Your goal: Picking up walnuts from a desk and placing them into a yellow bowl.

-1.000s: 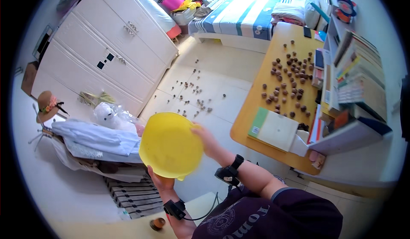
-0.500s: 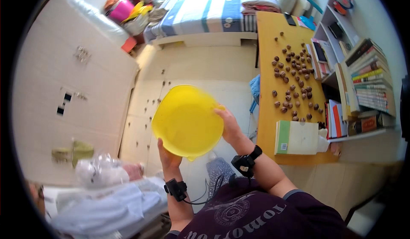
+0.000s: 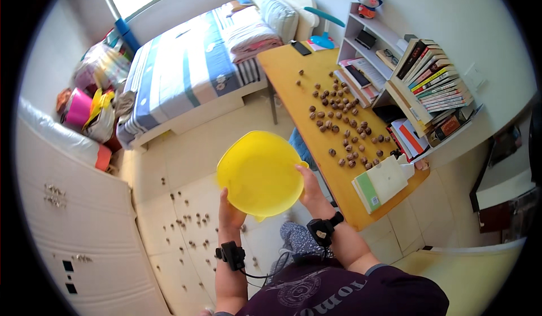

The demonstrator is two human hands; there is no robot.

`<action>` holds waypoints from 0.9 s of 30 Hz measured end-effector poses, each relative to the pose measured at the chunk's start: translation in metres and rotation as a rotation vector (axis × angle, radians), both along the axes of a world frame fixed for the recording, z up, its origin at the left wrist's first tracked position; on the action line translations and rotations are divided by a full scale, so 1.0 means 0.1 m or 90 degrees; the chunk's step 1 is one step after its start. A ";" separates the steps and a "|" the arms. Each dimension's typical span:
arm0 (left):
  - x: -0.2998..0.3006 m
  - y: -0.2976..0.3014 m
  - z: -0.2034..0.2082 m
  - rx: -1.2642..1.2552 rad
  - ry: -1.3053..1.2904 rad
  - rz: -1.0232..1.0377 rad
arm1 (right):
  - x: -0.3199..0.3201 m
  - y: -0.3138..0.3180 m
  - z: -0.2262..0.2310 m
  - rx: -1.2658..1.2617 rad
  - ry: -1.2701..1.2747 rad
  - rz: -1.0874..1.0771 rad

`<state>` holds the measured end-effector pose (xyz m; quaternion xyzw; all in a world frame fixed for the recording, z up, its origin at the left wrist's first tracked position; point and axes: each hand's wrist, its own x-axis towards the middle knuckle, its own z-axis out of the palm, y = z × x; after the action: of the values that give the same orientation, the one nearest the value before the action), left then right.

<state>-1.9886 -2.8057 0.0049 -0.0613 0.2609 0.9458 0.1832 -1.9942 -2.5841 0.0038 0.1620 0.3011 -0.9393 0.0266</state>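
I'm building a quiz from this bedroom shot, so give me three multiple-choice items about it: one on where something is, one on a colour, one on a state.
1. Where do the small brown nuts lie?
A. Only on the bed
B. On the desk and on the floor
C. Inside the bowl

2. What colour is the bowl?
A. Yellow
B. Blue
C. White

3. How is the bowl held?
A. It rests on the desk, untouched
B. By one hand only
C. By both hands at its rim

Answers:
1. B: nuts are scattered on the wooden desk and others dot the tiled floor.
2. A: the bowl is plain yellow throughout.
3. C: the left hand grips its lower edge and the right hand its right edge, and the bowl is up in the air.
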 end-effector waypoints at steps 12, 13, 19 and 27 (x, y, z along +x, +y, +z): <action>-2.48 0.44 0.09 -0.064 0.007 -0.208 | -1.91 0.31 -0.25 -0.052 0.028 -0.242; -2.68 0.45 0.17 -0.078 0.016 -0.221 | -2.09 0.30 -0.23 -0.056 0.027 -0.257; -3.82 0.59 0.07 -0.096 0.017 -0.279 | -2.94 0.40 -0.12 -0.025 -0.005 -0.297; -5.49 1.17 -0.60 -0.064 -0.046 -0.510 | -4.01 0.74 -0.63 0.001 -0.137 -0.456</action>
<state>-2.5378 -2.6887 -0.0547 0.0031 0.3032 0.7828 0.5435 -2.3955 -2.5101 -0.0596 0.3546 0.2214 -0.8667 -0.2722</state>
